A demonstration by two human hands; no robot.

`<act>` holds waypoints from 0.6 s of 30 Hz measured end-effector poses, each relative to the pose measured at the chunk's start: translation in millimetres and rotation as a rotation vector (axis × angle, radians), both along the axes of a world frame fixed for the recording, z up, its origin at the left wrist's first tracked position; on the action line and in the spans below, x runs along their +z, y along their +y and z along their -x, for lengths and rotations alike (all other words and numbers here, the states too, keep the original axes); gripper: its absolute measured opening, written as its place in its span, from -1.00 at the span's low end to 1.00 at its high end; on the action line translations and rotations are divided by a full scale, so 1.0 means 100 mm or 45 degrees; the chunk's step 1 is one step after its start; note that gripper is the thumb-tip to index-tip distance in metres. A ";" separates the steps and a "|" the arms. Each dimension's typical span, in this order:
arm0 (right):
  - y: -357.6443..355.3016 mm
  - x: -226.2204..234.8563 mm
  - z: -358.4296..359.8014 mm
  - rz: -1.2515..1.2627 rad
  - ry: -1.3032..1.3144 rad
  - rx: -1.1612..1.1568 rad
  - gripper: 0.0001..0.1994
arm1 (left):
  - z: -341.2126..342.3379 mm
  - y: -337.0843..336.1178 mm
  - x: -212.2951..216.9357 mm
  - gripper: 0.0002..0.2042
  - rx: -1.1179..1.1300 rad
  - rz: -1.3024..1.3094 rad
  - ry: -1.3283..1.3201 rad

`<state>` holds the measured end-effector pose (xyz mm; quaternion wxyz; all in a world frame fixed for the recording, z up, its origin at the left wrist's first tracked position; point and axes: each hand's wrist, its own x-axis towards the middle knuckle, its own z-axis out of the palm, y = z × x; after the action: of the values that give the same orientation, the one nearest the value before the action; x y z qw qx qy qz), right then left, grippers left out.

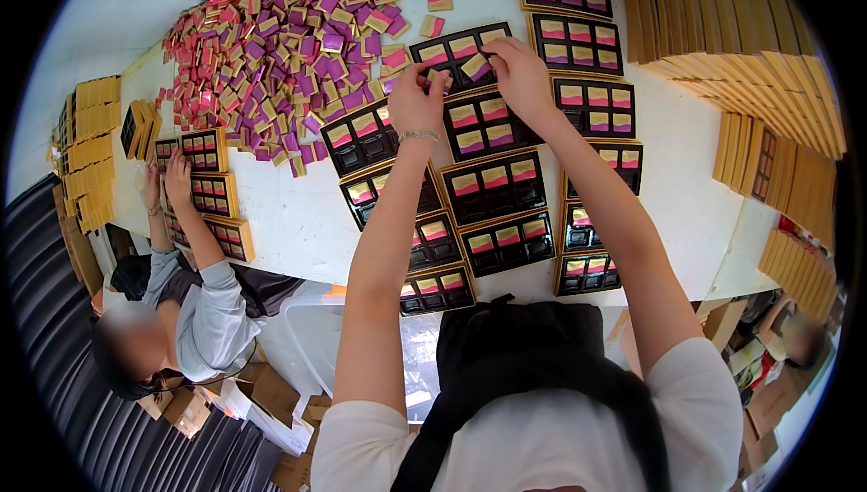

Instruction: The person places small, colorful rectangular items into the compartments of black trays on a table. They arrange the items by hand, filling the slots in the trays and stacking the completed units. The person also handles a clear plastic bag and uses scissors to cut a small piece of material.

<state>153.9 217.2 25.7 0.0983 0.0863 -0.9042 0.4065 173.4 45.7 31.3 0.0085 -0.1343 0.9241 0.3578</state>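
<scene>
At the far left of the white desk, well away from the black tray I am filling, a co-worker's hands rest on gold-edged trays of their own. Nearer, just left of my tray, lies the big heap of pink, purple and gold wrapped pieces.

My left hand sits at the near left corner of that tray. Its fingers are curled close, narrow rather than spread, and seem to pinch something small at the tray's edge; I cannot tell whether a piece is actually between them. My right hand is over the tray's right side, fingers drawn together around a pink-and-purple wrapped piece that lies tilted, not yet flat in its pocket.

To do this well, I judge I should square the piece to its pocket before pressing, so the colour bands run the same way as in its neighbours, and steady the tray with my left hand so it does not slide against the filled tray touching it on the near side. Pressing on a tilted piece could crease its wrapper.

Below my tray, more filled trays run towards me in columns. To its right stand further filled ones, and beyond those, at the desk's right edge, stacks of gold lids.
</scene>
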 end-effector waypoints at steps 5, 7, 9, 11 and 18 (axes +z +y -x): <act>0.23 0.02 -0.41 -0.417 0.124 0.136 -0.63 | -0.18 -0.02 0.14 -0.54 -0.533 0.559 0.173; 0.29 -0.06 -0.47 -0.575 0.027 0.216 -0.53 | -0.24 -0.10 -0.01 -0.52 -0.908 0.717 0.428; 0.26 -0.08 -0.52 -0.632 0.000 0.215 -0.51 | -0.33 -0.13 -0.12 -0.47 -0.934 0.638 0.299; 0.23 -0.04 -0.54 -0.692 0.006 0.207 -0.49 | -0.34 -0.12 -0.14 -0.46 -0.871 0.651 0.267; 0.09 -0.11 -0.21 -0.800 0.123 0.409 -0.47 | -0.06 -0.24 -0.16 -0.65 -0.683 0.464 0.322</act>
<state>175.4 225.9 14.5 0.0443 0.2724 -0.9544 0.1142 179.9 22.2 15.4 -0.0365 0.1594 0.9689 0.1856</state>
